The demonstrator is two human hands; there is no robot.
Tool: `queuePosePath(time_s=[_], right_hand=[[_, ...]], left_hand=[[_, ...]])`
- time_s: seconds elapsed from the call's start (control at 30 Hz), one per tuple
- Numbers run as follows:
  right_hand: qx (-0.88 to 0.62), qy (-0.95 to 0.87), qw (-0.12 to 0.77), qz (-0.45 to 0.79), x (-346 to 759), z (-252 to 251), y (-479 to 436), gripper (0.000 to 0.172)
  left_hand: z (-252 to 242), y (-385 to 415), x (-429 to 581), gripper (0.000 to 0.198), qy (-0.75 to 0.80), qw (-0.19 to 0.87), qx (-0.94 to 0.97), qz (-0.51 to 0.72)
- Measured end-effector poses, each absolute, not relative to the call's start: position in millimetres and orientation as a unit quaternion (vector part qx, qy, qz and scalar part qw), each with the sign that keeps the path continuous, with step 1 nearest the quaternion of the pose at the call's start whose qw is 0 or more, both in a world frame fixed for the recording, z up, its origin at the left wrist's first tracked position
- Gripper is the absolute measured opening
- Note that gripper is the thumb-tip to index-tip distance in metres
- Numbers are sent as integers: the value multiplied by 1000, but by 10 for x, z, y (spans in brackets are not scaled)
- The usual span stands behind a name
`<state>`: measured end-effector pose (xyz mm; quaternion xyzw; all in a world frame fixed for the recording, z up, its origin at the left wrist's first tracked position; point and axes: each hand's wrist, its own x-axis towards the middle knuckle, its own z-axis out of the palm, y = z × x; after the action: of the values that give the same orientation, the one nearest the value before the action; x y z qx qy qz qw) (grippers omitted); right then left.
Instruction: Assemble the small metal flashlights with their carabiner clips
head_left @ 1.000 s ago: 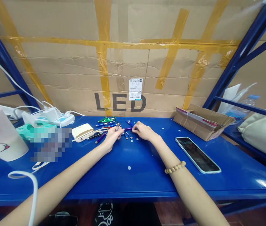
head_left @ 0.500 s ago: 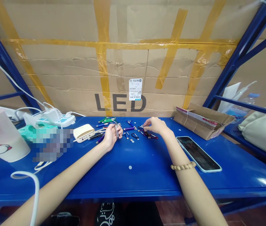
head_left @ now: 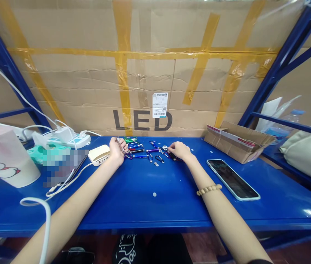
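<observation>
A scatter of small coloured pen-like keychain sticks [head_left: 139, 149] with carabiner clips lies at the back middle of the blue shelf [head_left: 155, 205]. My left hand [head_left: 117, 149] is at the left end of that scatter, fingers curled round a thin grey stick. My right hand [head_left: 179, 150] rests on the right end of the scatter, fingers pinched on a small clip [head_left: 165, 148]. A few loose round metal pieces [head_left: 154, 164] lie between the hands.
A phone [head_left: 232, 179] lies face up at the right, with an open cardboard box [head_left: 237, 142] behind it. A cream power bank [head_left: 99, 154], a white power strip [head_left: 70, 138], cables and a white cup [head_left: 4, 157] fill the left. A taped cardboard wall stands behind.
My left hand has moved left and back to the pile's left end, still holding the grey stick. My right hand went right to the clips and stayed there.
</observation>
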<state>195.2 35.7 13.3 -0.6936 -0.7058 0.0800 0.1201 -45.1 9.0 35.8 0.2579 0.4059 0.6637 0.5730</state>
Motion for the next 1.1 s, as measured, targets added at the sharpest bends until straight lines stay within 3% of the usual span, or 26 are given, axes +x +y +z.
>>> queuePosePath(time_s=[0.13, 0.37, 0.47, 0.63, 0.8, 1.1], right_hand=[[-697, -695, 142, 105, 1899, 97, 368, 20], [-639, -660, 358, 166, 2045, 150, 456, 22], [-559, -683, 402, 244, 1970, 191, 419, 29], [-404, -765, 363, 345, 1679, 271, 221, 35], [-372, -790, 344, 345, 1490, 282, 128, 32], [-310, -896, 296, 115, 1396, 172, 92, 24]], left_hand=[[363, 86, -445, 26, 404, 621, 244, 626], [331, 98, -429, 30, 404, 626, 330, 579], [295, 88, -372, 36, 407, 603, 389, 565], [157, 57, -235, 38, 400, 539, 515, 533], [60, 56, -209, 34, 377, 486, 598, 514], [-22, 139, -277, 29, 417, 350, 661, 516]])
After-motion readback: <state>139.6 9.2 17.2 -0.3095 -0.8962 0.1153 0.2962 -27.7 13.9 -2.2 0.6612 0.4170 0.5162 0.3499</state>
